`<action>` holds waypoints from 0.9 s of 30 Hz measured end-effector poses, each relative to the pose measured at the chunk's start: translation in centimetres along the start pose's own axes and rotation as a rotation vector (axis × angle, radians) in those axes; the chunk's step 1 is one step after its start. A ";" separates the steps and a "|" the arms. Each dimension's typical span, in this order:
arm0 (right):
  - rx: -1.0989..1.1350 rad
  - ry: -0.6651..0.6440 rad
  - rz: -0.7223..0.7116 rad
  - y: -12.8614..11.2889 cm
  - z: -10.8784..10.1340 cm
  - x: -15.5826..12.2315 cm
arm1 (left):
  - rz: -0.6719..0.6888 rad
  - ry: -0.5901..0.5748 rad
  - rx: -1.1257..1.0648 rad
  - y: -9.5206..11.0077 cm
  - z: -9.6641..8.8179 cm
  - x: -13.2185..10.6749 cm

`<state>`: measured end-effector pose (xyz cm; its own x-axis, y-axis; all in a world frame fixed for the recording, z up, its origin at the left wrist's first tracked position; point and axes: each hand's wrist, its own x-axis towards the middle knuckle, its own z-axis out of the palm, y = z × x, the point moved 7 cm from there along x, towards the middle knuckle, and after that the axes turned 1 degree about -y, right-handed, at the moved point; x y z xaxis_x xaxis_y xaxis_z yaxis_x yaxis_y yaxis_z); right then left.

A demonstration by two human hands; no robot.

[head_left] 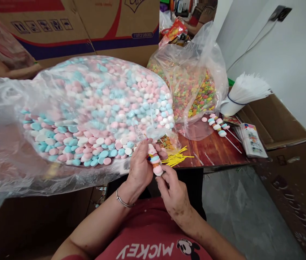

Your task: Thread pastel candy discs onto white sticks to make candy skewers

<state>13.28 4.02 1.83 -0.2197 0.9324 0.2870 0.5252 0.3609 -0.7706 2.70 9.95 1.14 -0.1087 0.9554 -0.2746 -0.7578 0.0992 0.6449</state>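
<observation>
Just off the table edge, a candy skewer (155,159) of pink, white and blue marshmallows with an orange piece lies between my two hands. My left hand (139,167), with a bracelet at the wrist, is closed around its upper part. My right hand (176,193) pinches the lower end at the white and pink marshmallows. Colourful print shows by the upper marshmallows; whether a clear wrapper covers them I cannot tell. Behind my left hand lies a big clear bag of marshmallows (101,108). Yellow twist ties (176,157) are spread beyond my right hand.
At the back right stands a bag of ring candies (193,90). Finished-looking skewers (218,125) lie beside a stack of printed bags (253,141). A white container (234,103) holds white sticks. A large carton (101,32) stands behind; another person's arm (12,70) is at left.
</observation>
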 end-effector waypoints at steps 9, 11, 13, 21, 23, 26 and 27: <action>-0.225 -0.049 -0.221 -1.4 0.1 -1.1 | -0.286 -0.108 0.058 -2.4 -0.6 -1.6; -0.255 -0.051 -0.294 -1.9 -0.9 -1.2 | -0.319 -0.120 0.059 -2.9 -1.0 -2.0; -0.292 -0.016 -0.324 -2.3 -2.2 -0.8 | -0.338 -0.118 0.060 -3.3 -1.4 -2.3; -0.420 -0.009 -0.481 -3.6 -4.2 1.2 | -0.333 -0.007 0.095 -4.0 -2.4 -3.1; -0.417 -0.057 -0.542 -3.8 -3.9 1.3 | -0.317 -0.008 0.128 -4.1 -2.4 -3.2; -0.422 -0.076 -0.604 -3.8 -3.7 1.4 | -0.305 -0.034 0.147 -4.1 -2.2 -3.3; -0.427 -0.075 -0.615 -3.7 -3.7 1.4 | -0.312 -0.046 0.142 -4.1 -2.1 -3.3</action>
<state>14.03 4.06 7.16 -0.6236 0.5623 0.5430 0.5599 0.8061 -0.1918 4.85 5.78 -2.05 0.1460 0.8843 -0.4436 -0.6527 0.4231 0.6285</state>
